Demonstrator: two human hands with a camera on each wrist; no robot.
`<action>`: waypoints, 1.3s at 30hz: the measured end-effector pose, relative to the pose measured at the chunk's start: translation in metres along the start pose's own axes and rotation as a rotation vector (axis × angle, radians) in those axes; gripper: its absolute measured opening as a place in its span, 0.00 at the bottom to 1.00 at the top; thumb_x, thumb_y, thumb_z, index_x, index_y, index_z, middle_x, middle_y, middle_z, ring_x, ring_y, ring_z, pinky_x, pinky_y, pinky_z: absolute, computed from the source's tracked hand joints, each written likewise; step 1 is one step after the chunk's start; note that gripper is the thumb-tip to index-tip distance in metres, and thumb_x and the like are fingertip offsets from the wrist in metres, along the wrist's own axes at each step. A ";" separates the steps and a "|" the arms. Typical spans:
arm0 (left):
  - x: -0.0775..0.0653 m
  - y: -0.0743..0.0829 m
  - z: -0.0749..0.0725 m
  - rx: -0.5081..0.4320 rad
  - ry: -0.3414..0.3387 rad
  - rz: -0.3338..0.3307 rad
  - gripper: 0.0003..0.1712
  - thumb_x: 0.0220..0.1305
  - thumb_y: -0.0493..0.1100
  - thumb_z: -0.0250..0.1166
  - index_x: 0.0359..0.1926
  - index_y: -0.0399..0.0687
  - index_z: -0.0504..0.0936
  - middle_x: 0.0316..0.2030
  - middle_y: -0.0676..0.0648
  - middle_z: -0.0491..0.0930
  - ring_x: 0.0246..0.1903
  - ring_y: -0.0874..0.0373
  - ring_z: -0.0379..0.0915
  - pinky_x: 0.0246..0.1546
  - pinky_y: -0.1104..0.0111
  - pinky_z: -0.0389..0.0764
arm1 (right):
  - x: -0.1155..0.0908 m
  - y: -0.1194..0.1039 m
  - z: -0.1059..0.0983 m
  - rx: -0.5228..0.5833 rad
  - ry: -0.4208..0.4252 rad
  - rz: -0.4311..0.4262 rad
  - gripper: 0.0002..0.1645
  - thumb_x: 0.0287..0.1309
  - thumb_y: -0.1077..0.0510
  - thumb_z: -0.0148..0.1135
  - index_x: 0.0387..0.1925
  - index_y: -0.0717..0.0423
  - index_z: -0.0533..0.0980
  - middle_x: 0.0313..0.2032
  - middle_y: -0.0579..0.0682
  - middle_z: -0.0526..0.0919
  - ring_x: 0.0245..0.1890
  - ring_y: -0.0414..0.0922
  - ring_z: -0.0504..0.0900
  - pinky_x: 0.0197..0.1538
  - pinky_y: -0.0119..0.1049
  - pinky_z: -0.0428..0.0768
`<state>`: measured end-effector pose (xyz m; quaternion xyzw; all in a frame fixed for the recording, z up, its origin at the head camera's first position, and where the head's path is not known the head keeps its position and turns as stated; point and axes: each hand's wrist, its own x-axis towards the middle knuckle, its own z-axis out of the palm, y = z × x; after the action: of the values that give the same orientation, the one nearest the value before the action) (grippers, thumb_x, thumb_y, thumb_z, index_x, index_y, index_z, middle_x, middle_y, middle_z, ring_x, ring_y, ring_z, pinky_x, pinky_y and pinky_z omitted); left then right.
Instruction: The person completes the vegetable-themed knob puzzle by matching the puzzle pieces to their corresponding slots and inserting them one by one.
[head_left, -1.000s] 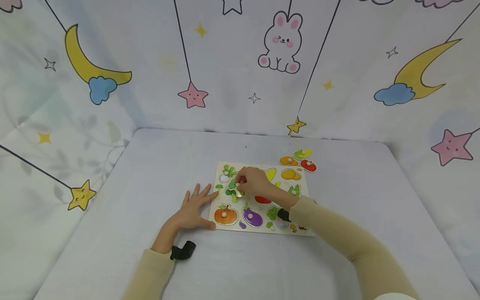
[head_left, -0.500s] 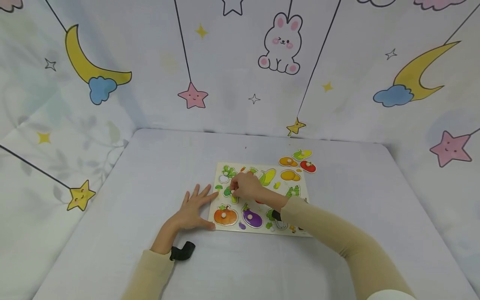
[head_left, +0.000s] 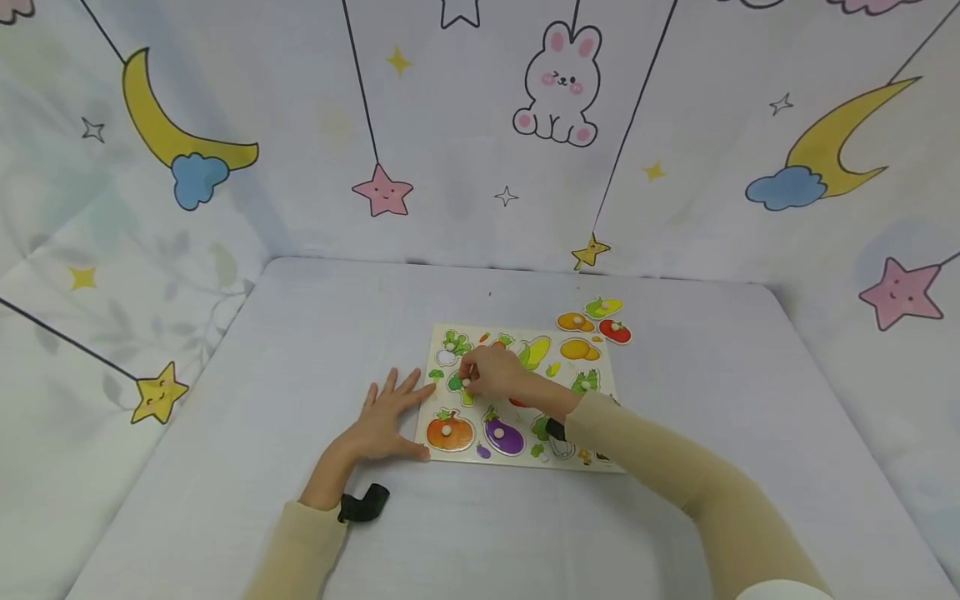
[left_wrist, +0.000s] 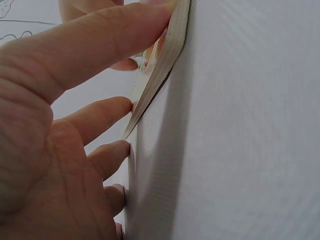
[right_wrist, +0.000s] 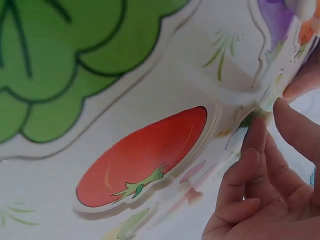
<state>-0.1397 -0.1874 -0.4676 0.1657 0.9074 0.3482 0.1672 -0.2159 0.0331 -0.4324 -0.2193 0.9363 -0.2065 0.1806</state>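
A cream vegetable puzzle board lies on the white-covered table. My right hand pinches the white knob of a broccoli piece over the broccoli spot on the board's left side; the hand hides part of the piece. In the right wrist view, the thumb and fingers meet near the board, past a red tomato picture. My left hand lies with fingers spread at the board's left edge. Its thumb rests on the board's near corner, seen in the left wrist view.
Loose corn, potato and tomato pieces lie behind the board's far right corner. A knobbed pumpkin and eggplant sit along its near side. A patterned cloth stands behind the table.
My right hand has moved slightly left and down with the broccoli piece, which was above the board and now lies at the broccoli spot. My left hand has stayed put.
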 end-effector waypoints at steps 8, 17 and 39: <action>0.000 0.000 0.001 -0.015 0.004 -0.010 0.58 0.38 0.47 0.81 0.73 0.50 0.63 0.77 0.40 0.45 0.76 0.36 0.23 0.71 0.40 0.22 | -0.018 0.034 -0.033 0.146 0.033 0.011 0.14 0.56 0.61 0.67 0.46 0.57 0.82 0.30 0.49 0.82 0.26 0.42 0.76 0.29 0.30 0.75; 0.001 -0.001 0.001 -0.016 0.012 -0.007 0.58 0.38 0.48 0.81 0.73 0.49 0.63 0.77 0.40 0.45 0.76 0.35 0.23 0.71 0.40 0.22 | -0.036 0.137 -0.084 0.173 0.220 0.218 0.21 0.59 0.60 0.64 0.54 0.59 0.77 0.34 0.54 0.77 0.29 0.46 0.72 0.28 0.31 0.71; 0.001 -0.001 0.002 -0.019 0.010 -0.014 0.58 0.38 0.48 0.81 0.73 0.50 0.63 0.77 0.41 0.45 0.76 0.37 0.23 0.72 0.41 0.22 | -0.047 0.210 -0.096 0.306 0.198 0.518 0.19 0.63 0.57 0.58 0.52 0.63 0.74 0.51 0.63 0.74 0.44 0.53 0.70 0.41 0.37 0.71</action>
<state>-0.1397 -0.1869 -0.4703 0.1560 0.9061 0.3562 0.1668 -0.2877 0.2569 -0.4370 0.0773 0.9321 -0.3124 0.1663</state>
